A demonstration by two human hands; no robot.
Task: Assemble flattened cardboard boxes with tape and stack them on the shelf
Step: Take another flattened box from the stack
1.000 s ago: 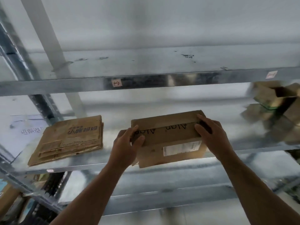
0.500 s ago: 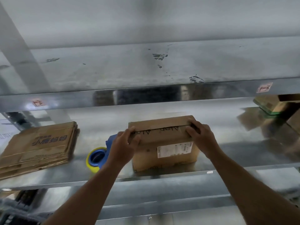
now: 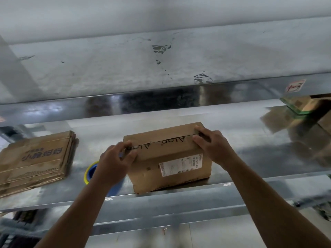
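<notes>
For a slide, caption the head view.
Left hand and right hand hold a box closed on the shelf, beside tape.

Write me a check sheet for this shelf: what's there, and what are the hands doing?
Surface: shiny metal shelf; the box stands near its front edge.
Job's things: box upright, top flaps folded shut, a dark seam between them; tape left of it, partly behind the hand; flat boxes stacked at far left.
Clutter: nothing seen.
Grips: left hand holds the box's top left end; right hand holds its top right end.
Cables: nothing seen.
Surroundings: upper shelf above; more boxes at far right, blurred.
</notes>
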